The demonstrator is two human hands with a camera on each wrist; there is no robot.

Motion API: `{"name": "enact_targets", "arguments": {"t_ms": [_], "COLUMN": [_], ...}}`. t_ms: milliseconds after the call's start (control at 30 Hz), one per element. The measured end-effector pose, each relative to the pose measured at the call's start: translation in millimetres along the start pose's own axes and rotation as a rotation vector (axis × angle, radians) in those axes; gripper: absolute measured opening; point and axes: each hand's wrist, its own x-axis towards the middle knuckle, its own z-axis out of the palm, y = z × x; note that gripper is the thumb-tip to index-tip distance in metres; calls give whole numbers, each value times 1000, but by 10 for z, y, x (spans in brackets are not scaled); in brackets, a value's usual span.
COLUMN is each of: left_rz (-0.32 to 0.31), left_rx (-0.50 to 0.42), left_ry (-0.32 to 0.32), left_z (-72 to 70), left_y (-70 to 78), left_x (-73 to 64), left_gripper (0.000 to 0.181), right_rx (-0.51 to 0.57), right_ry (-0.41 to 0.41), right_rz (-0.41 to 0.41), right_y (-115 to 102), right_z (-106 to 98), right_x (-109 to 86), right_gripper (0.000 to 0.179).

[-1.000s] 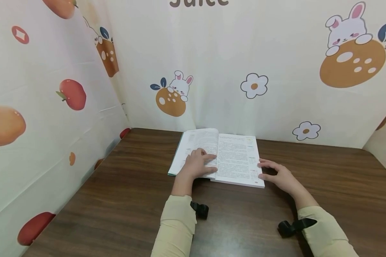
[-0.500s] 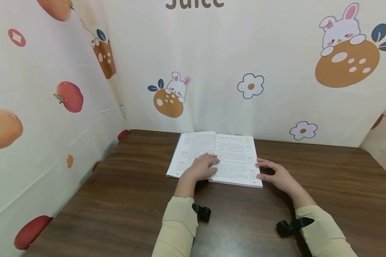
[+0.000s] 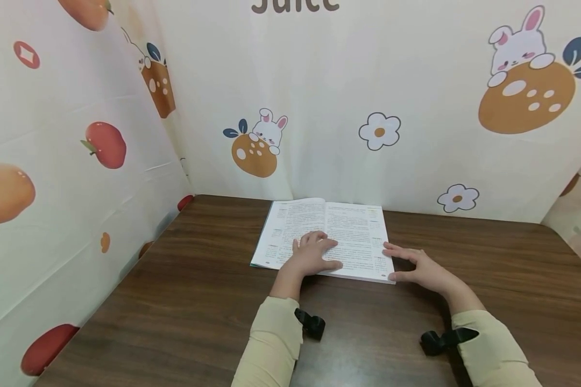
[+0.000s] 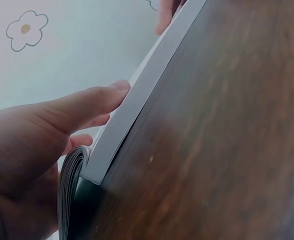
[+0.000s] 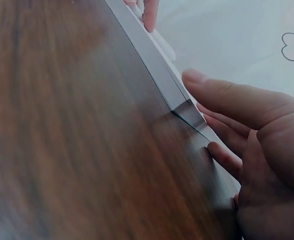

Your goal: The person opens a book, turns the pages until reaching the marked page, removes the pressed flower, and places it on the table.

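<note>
A thick book [image 3: 295, 217] lies spread on the table, its printed pages facing up. My left hand [image 3: 310, 256] rests across the lower middle of it, over the centre fold, with thumb and fingers spread. From the left wrist, that thumb [image 4: 99, 100] touches the page near the bottom edge, beside the curved page stack [image 4: 69, 192]. At the book's right side is my right hand [image 3: 423, 269], thumb near the lower corner and fingers along the side edge. In the right wrist view, the thumb [image 5: 222, 95] lies over the corner, and the lower fingers reach the side of the page block [image 5: 159, 75].
The brown wooden table [image 3: 174, 312] extends around the book. Behind it hangs a pale curtain [image 3: 329, 156] printed with rabbits, fruit and flowers, close to the book's far edge. Black wrist cameras [image 3: 311, 324] sit at both cuffs.
My left hand has slid right across the centre fold, and the raised left pages have settled flatter. The right hand stays at the right edge, its thumb slightly nearer the lower corner.
</note>
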Motion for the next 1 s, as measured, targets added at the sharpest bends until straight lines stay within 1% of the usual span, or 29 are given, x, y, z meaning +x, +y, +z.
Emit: {"name": "enact_targets", "arguments": {"t_ms": [167,400,500,633,800,1000], "left_rz": [-8,-17,-11,-16,-31,-21], "left_rx": [-7,-2,5,-1,-7,12], "left_ry": [10,7,19,31,22,10], "left_z": [-2,-3,-2,2,-3,-9], "left_y": [20,38,47,59,79,77], "left_x": [-4,-6,2,11,10,4], "left_gripper": [60,58,58,68,84,91], "right_rx": [5,5,4,-3,-4,-2], "right_ry": [-7,11,25,57,100,76], "right_rz": [0,19,18,1,-4,-42], "right_y": [4,14,7,-18,-50,-50], "right_z": [-9,-10,-5,11,22,14], "right_x": [-3,16,27,38,37,33], "right_gripper": [64,63,61,56,50,55]}}
